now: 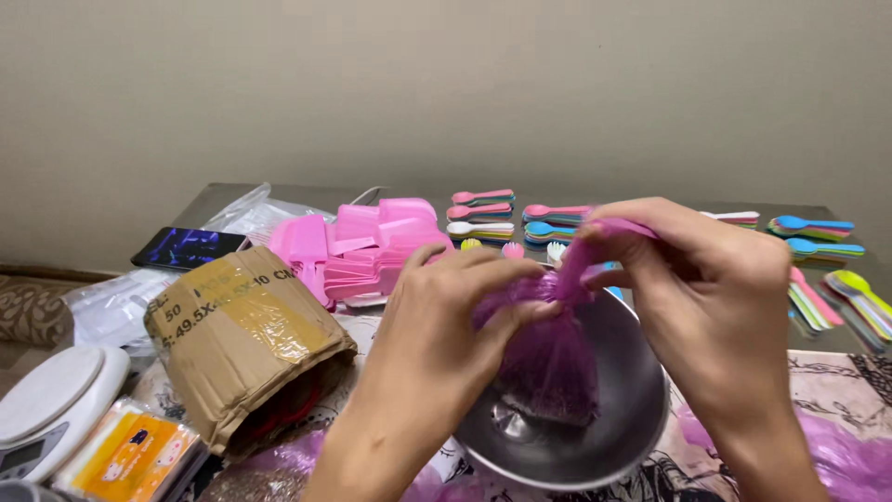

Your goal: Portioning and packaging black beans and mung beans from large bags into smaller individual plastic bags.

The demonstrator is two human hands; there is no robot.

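Both hands work the purple bag (pixel 548 358) over the steel bowl (pixel 632 418), catching spills: left hand (pixel 446 316) pinched on its neck, right hand (pixel 706 279) clamped on the twisted top, keeping it shut.

A small translucent purple plastic bag (pixel 550 358), filled with fine glittery purple material, hangs upright with its bottom resting inside a round, shiny stainless-steel bowl (pixel 632 409); its neck is gathered and twisted into a thin pink-purple tail that rises towards the upper right; the left hand (pixel 441 321) pinches the bag just below the gathered neck, thumb pressed against its bulging side; the right hand (pixel 706 279) closes its fingers around the twisted top; the bowl sits near the front edge of the table, tilted slightly towards the viewer, its inner wall reflecting the bag's purple.
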